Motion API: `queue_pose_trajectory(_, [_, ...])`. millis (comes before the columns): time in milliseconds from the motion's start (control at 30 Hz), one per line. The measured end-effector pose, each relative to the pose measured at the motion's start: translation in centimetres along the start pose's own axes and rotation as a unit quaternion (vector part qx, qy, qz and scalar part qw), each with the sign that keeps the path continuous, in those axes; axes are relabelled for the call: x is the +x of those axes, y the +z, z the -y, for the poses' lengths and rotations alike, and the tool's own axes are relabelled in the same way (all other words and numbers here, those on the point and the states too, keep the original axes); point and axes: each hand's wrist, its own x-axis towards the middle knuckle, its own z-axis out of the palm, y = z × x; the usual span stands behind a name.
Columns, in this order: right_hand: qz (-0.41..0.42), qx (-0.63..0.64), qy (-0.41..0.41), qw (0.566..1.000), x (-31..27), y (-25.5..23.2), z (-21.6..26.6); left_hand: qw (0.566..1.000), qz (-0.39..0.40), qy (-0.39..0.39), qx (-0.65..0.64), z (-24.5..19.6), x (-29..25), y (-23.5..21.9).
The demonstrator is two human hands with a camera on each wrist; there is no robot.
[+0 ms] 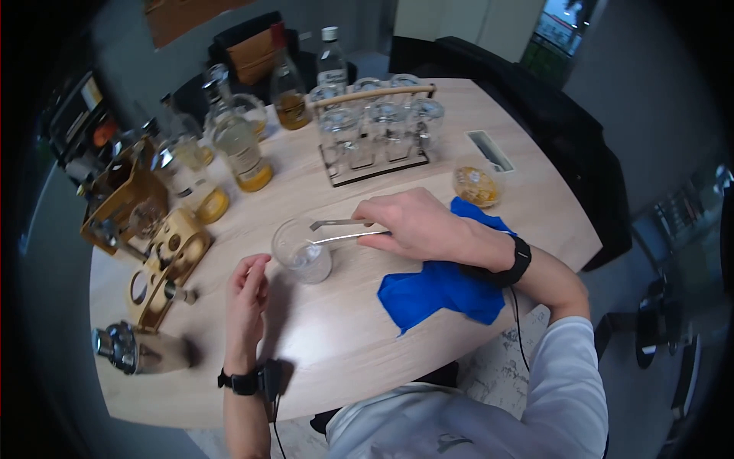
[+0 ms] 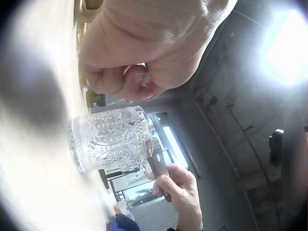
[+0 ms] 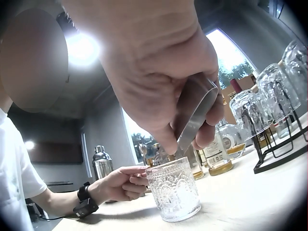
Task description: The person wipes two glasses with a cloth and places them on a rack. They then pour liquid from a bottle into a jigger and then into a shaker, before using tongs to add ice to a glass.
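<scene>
My right hand pinches metal tongs between thumb and fingers. The tips of the tongs reach over the mouth of a clear, pattern-cut drinking glass, which stands upright on the table. Clear pieces that look like ice show low in the glass in the head view. My left hand is close by the glass on its left side, fingers loosely curled and holding nothing. The right wrist view has the left index finger pointing at the glass, right at its rim.
Behind the glass stands a wire rack of upturned glasses. Several bottles line the far left, near a wooden stand, a jigger and a shaker. A blue cloth lies under the right forearm; a glass with amber contents is beyond.
</scene>
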Motion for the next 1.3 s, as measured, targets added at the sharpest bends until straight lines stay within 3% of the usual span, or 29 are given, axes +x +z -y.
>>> queue_pose_trajectory(100, [0.003,0.001,0.041,0.999,-2.6,-1.0,-1.4,1.000,-0.002,0.004,-0.006,0.3,0.1,-0.1])
queue_pose_trajectory(167, [-0.016,-0.005,0.115,0.993,-5.1,-1.9,-3.6,1.000,-0.009,0.009,-0.021,0.0,-0.1,0.1])
queue_pose_trajectory(300, [-0.071,-0.106,0.184,0.975,-10.2,-4.7,-10.0,1.000,-0.006,0.012,-0.016,0.1,-0.1,0.2])
queue_pose_trajectory(400, [-0.056,-0.101,0.255,0.960,-13.7,-6.6,-14.6,1.000,0.000,0.017,-0.019,0.3,0.0,0.2])
queue_pose_trajectory(500, [-0.021,-0.133,0.305,0.943,-15.0,-8.4,-16.0,1.000,-0.003,0.018,-0.013,0.5,0.3,0.2])
queue_pose_trajectory(733, [0.005,-0.153,0.296,0.943,-15.5,-7.3,-18.8,1.000,0.004,0.023,-0.021,0.9,0.6,-0.4])
queue_pose_trajectory(900, [0.047,-0.172,0.318,0.931,-15.0,-7.2,-19.0,0.999,0.004,0.027,-0.034,1.3,0.9,-0.7])
queue_pose_trajectory(1300, [0.056,-0.190,0.326,0.925,-14.5,-7.1,-18.4,0.999,0.020,0.027,-0.021,1.1,0.8,-0.9])
